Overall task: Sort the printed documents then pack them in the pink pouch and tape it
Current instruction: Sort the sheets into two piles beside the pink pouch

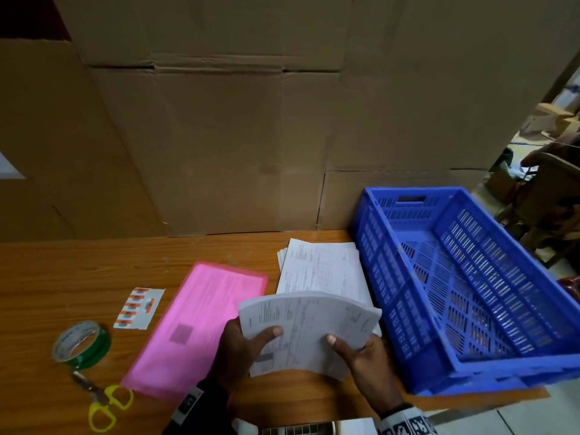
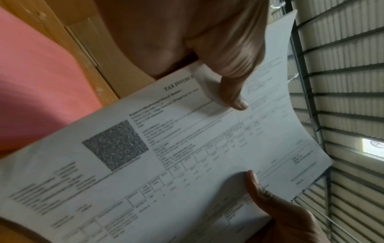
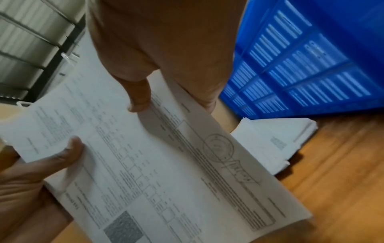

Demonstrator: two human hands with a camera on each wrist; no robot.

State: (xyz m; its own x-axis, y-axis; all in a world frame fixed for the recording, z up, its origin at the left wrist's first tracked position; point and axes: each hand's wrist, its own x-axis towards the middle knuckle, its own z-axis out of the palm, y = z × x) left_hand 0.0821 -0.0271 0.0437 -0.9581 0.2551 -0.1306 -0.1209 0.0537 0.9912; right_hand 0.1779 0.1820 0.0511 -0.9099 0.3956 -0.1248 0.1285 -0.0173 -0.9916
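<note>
Documents (image 1: 310,328), long axis left-right, bowed upward

In front of me stands a wall of big brown cardboard boxes (image 1: 219,120), stacked close together, and it fills most of my view. Under it is a wooden table (image 1: 78,271) with an orange-brown grain. At the right, past the boxes, I see a part of the room: more small cartons (image 1: 546,120) and a wooden chair (image 1: 546,196), all dim and blurred. The floor (image 1: 533,416) at the lower right has pale tiles. The light is weak, and the top left corner is dark.
</note>
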